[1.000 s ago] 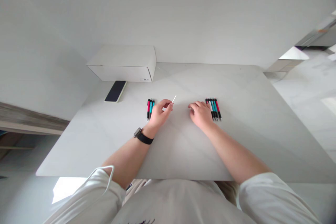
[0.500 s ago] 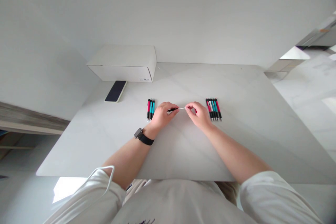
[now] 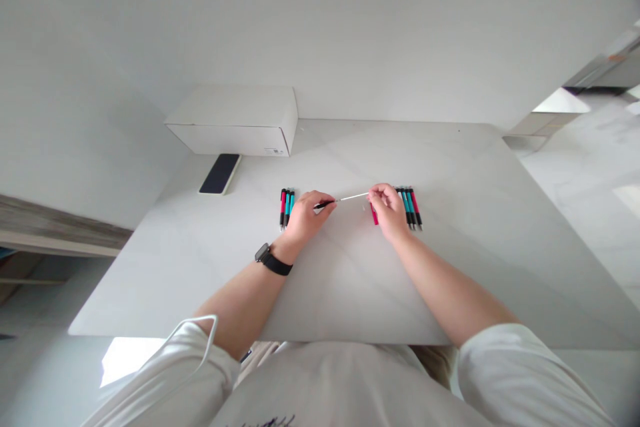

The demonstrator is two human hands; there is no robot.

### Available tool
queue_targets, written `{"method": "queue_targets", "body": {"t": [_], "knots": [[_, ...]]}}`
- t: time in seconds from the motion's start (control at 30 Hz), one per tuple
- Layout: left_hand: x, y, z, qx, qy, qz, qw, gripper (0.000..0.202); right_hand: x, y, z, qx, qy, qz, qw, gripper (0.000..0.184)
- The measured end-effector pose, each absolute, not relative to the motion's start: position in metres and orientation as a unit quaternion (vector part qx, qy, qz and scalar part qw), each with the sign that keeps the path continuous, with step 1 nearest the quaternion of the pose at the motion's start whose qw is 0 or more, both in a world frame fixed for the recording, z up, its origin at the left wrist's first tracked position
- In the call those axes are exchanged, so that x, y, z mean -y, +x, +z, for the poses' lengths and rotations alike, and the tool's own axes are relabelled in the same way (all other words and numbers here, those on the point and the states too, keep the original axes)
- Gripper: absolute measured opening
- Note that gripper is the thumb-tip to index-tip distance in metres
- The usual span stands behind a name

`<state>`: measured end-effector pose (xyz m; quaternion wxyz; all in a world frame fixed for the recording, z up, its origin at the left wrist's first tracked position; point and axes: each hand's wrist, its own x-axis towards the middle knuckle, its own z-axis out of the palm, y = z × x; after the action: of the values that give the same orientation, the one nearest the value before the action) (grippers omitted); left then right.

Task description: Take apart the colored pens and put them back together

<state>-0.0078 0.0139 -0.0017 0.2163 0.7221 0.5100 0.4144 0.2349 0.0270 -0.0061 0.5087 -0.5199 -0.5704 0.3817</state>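
My left hand [image 3: 304, 220] is closed on a short black pen part [image 3: 325, 204]. A thin white refill [image 3: 353, 197] stretches from that part to my right hand [image 3: 389, 211], which pinches its far end. A red pen barrel [image 3: 374, 215] also sticks out under my right fingers. Three pens [image 3: 287, 206], red and teal with black ends, lie side by side just left of my left hand. A row of several pens [image 3: 411, 207] lies against the right side of my right hand.
Everything rests on a white table [image 3: 350, 280]. A dark phone [image 3: 220, 173] lies at the back left, in front of a white cardboard box [image 3: 235, 121] against the wall. The table's front edge runs close to my body.
My right hand came over to the refill held by my left hand, pinched its end, then moved right, so more white refill shows between the hands. A red barrel now shows under it.
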Motion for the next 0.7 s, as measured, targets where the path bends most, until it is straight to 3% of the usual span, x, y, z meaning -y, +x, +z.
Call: {"method": "queue_targets", "body": {"t": [0.47, 0.7], "knots": [[-0.017, -0.006, -0.010, -0.541, 0.663, 0.453, 0.250, 0.016, -0.037, 0.244, 0.004, 0.547, -0.518, 0.346, 0.559, 0.033], [-0.016, -0.008, -0.008, -0.536, 0.659, 0.466, 0.246, 0.019, -0.036, 0.242, 0.024, 0.680, -0.555, 0.291, 0.380, 0.039]]}}
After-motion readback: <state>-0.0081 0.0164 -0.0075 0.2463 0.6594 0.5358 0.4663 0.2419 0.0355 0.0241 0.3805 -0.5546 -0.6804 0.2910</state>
